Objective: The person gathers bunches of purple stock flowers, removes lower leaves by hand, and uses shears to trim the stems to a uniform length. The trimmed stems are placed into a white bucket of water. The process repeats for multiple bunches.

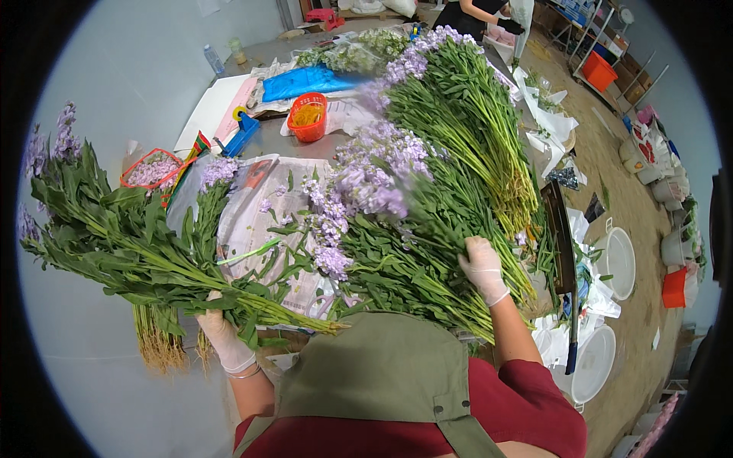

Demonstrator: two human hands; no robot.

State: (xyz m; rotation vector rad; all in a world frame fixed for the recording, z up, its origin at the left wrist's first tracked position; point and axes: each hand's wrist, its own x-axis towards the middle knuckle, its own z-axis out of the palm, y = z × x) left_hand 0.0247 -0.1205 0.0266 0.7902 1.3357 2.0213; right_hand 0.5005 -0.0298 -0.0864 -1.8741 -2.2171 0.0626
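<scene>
My left hand (pixel 220 332), in a pale thin glove, is closed around the stems of a bunch of lilac stock flowers (pixel 137 246); their blooms point to the far left and the cut ends reach the table's near edge. On the right, my gloved right hand (pixel 484 269) lies on leafy stems of a large pile of lilac stock flowers (pixel 401 252); its fingertips are partly among the leaves, so its hold is unclear. Another pile of them (pixel 458 103) lies behind. Newspaper (pixel 252 212) with loose leaves and petals covers the middle, and scissors (pixel 323 304) lie near my apron.
A red basket of rubber bands (pixel 309 117), a blue tape dispenser (pixel 241 134), a red basket of petals (pixel 153 169) and blue plastic (pixel 306 83) stand or lie behind. A long-handled blade (pixel 561 240) is at the table's right edge, beside white tubs (pixel 617 263). Another person (pixel 475 17) stands beyond.
</scene>
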